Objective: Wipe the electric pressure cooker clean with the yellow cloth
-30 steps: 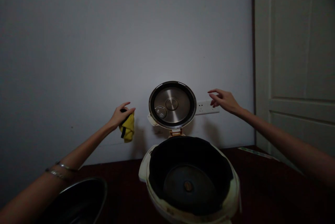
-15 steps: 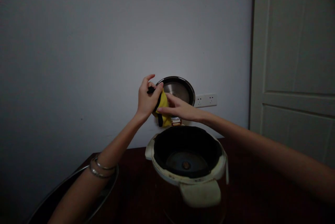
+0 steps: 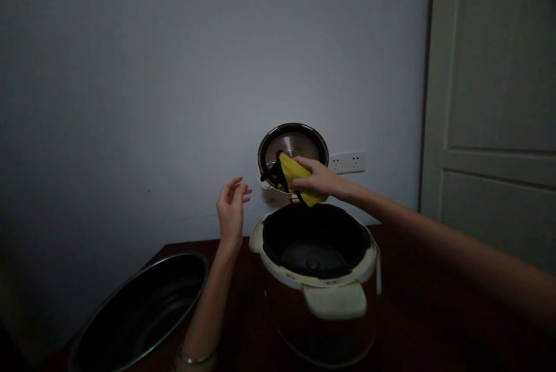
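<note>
A folded yellow cloth with black edging (image 3: 297, 175) is gripped in my right hand (image 3: 319, 178), in front of the raised round lid (image 3: 278, 143). That lid has a shiny metal inner face and belongs to the pressure cooker (image 3: 321, 314), whose body stands below with its dark cavity facing up. My left hand (image 3: 232, 204) is raised to the left of the cooker and touches nothing; its fingers are loosely bent and apart. A pale front handle (image 3: 336, 301) juts from the cooker's worn white rim.
A dark metal bowl (image 3: 204, 267) stands at the left of the dark red table (image 3: 417, 291), close by my left forearm. Behind are a plain wall with a socket strip (image 3: 350, 162) and, at the right, a panelled door (image 3: 495, 117).
My left hand has let go of the cloth and moved down and left. The right hand has carried the cloth slightly right. The view has shifted, showing more of the bowl.
</note>
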Tool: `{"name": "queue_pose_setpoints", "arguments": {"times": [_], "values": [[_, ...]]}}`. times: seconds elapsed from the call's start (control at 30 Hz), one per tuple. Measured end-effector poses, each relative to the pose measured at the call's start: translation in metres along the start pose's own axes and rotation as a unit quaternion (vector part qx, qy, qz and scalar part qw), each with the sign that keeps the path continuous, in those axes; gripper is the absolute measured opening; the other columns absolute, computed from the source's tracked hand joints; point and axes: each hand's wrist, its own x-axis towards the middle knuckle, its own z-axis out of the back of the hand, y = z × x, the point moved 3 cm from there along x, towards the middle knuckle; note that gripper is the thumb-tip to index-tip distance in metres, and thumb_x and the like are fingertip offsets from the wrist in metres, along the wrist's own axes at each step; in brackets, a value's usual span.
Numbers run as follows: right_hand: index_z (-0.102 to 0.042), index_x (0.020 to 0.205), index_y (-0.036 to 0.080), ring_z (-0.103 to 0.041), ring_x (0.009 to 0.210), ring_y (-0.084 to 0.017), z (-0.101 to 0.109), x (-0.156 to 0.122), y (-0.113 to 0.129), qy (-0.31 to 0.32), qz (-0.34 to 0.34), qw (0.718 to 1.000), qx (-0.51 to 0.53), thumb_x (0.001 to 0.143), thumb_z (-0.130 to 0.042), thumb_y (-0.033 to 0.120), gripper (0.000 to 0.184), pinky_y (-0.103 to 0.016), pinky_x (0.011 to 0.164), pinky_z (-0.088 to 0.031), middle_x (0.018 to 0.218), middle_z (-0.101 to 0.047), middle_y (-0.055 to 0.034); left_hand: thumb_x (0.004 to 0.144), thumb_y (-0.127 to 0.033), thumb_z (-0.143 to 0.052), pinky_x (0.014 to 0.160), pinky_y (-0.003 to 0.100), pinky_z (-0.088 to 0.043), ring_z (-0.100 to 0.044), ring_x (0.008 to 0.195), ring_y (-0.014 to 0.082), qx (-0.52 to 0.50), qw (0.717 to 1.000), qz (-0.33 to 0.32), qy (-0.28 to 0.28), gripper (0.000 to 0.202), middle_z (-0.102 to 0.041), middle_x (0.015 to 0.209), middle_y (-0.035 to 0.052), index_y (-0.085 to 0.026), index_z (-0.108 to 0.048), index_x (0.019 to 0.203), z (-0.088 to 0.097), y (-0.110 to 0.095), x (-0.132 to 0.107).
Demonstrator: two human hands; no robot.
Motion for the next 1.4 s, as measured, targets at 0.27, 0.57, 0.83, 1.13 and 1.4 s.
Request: {"name": "queue_pose_setpoints", "arguments": {"times": [0.27,0.57,0.83,1.13,1.4], "values": [[-0.06,0.107,0.019,-0.061,0.091,-0.023,-0.041,0.022,-0.039,0.101,0.067,0.895,-0.429,0.072,-0.055,0.019,0.035,-0.026,0.067,-0.043,0.11,-0.06,-0.0108,0.072,-0.026,-0.058,0.069,0.026,-0.046,-0.063,0.076,0.0143,-0.035,0.984,0.147,-0.095,0.033,-0.063,0.085,0.0043,-0.016,-0.052,0.103,0.033,0.094,-0.018],[-0.068,0.104,0.018,-0.065,0.091,-0.025,-0.112,0.068,-0.054,0.29,0.102,0.834,-0.457,0.073,-0.055,0.02,0.034,-0.027,0.066,-0.044,0.1,-0.069,-0.0134,0.081,-0.013,-0.044,0.085,0.029,-0.048,-0.066,0.077,0.0145,-0.161,0.932,0.307,-0.105,0.02,-0.066,0.089,0.0114,-0.013,-0.05,0.1,0.032,0.116,-0.024],[-0.07,0.103,0.015,-0.066,0.086,-0.023,-0.127,0.076,-0.056,0.348,0.051,0.839,-0.416,0.074,-0.052,0.02,0.035,-0.025,0.061,-0.043,0.097,-0.071,-0.0137,0.067,-0.006,-0.051,0.085,0.033,-0.049,-0.066,0.086,0.0193,-0.112,0.929,0.353,-0.02,0.035,-0.065,0.1,0.0152,-0.012,-0.054,0.102,0.037,0.106,-0.014],[-0.069,0.105,0.013,-0.065,0.077,-0.019,-0.123,0.075,-0.055,0.349,0.04,0.856,-0.378,0.075,-0.05,0.018,0.036,-0.022,0.055,-0.039,0.091,-0.071,-0.0119,0.058,-0.013,-0.055,0.111,0.041,-0.021,-0.04,0.129,0.0274,0.313,0.853,0.191,0.37,0.052,-0.053,0.131,0.0109,-0.017,-0.061,0.11,0.078,0.054,-0.024],[-0.068,0.106,0.017,-0.065,0.082,-0.02,-0.13,0.055,-0.019,0.369,0.084,0.833,-0.403,0.073,-0.05,0.015,0.038,-0.023,0.056,-0.041,0.098,-0.07,-0.0103,0.048,0.0,-0.058,0.094,0.045,-0.045,-0.062,0.101,0.0293,0.113,0.902,0.265,0.321,0.042,-0.071,0.092,0.0086,-0.023,-0.067,0.081,0.083,0.057,-0.019]]}}
